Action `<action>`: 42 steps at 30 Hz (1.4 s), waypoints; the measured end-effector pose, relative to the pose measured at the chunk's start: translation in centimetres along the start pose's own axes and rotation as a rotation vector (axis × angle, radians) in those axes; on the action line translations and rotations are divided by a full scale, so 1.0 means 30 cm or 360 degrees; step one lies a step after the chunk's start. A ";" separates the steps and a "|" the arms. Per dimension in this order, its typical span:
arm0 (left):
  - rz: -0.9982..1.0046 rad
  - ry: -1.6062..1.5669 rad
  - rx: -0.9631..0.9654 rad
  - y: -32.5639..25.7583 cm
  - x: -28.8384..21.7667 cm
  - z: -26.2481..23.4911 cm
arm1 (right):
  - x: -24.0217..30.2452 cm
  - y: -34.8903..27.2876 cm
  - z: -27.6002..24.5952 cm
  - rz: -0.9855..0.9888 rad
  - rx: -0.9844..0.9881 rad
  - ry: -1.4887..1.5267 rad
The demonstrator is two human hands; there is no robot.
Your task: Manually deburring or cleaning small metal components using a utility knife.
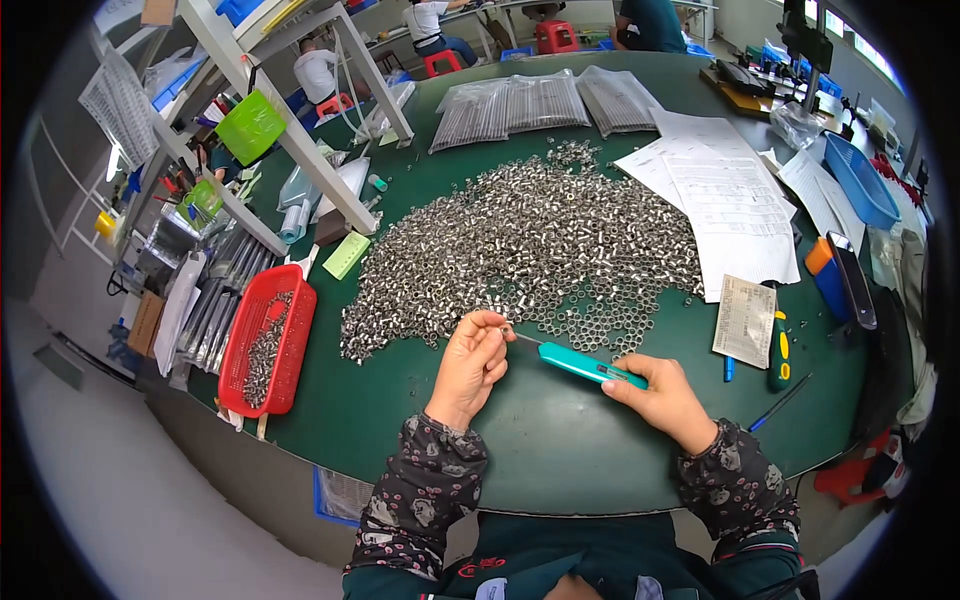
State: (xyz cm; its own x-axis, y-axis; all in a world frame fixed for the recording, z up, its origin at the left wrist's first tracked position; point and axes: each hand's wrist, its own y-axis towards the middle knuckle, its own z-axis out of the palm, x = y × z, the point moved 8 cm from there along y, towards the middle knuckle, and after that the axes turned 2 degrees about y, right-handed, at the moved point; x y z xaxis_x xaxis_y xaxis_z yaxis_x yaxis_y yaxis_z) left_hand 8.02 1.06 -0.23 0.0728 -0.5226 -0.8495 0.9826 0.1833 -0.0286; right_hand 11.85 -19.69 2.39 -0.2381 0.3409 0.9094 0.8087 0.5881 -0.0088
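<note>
My left hand (470,365) is raised over the green table (560,450), its fingertips pinched on a small metal part at the near edge of a big pile of small silver metal rings (530,245). My right hand (662,398) grips a teal-handled tool (585,366). Its thin metal tip points left and meets the part in my left fingers. Both forearms, in dark patterned sleeves, come in from the lower edge.
A red basket (268,340) with metal parts sits at the left table edge. Printed sheets (725,200) lie to the right, bags of metal rods (540,100) at the back. A blue basket (862,180), a phone (853,280) and pens (778,350) are on the right. People sit at far tables.
</note>
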 end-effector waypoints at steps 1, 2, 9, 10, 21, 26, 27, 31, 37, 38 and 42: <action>-0.0015 0.0027 -0.0045 -0.002 -0.002 0.001 | -0.007 0.001 0.002 0.0019 0.0010 0.0022; -0.0016 0.0025 -0.0041 0.003 0.004 -0.001 | -0.007 0.001 -0.001 0.0021 0.0006 0.0020; -0.0032 -0.0003 0.0031 0.006 0.022 0.016 | -0.015 0.002 -0.001 0.0033 0.0025 0.0023; -0.0032 0.0014 0.0052 0.005 0.021 0.022 | -0.018 0.003 0.003 0.0051 0.0043 0.0019; -0.0107 0.0028 0.0058 -0.003 0.041 0.017 | 0.022 -0.001 -0.027 -0.0110 -0.0127 -0.0295; -0.0157 -0.0062 0.0127 -0.002 0.046 0.020 | 0.070 -0.015 -0.047 -0.0357 -0.0329 -0.0513; -0.0181 -0.0060 0.0100 -0.002 0.046 0.020 | 0.093 -0.023 -0.052 -0.0492 -0.0418 -0.0619; -0.0293 -0.0092 -0.0047 -0.008 0.062 -0.006 | 0.160 -0.043 -0.061 -0.0889 -0.0602 -0.0838; -0.0253 -0.0152 -0.0099 -0.001 0.046 -0.027 | 0.170 -0.057 -0.074 -0.0865 -0.0616 -0.0934; -0.0248 -0.0150 -0.0104 0.002 0.048 -0.031 | 0.154 -0.045 -0.037 -0.0835 -0.0402 -0.1104; -0.0184 -0.0183 -0.0122 0.005 0.034 -0.040 | 0.209 -0.081 -0.061 -0.0891 -0.0624 -0.1001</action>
State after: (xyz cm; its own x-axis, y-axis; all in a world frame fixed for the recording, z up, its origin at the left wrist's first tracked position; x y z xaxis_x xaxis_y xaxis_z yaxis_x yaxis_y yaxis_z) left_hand 8.04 1.56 -1.72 -0.0169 -0.6347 -0.7726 0.9699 0.1772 -0.1668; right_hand 9.39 -20.34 8.87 -0.8040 0.4845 0.3448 0.5844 0.5364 0.6089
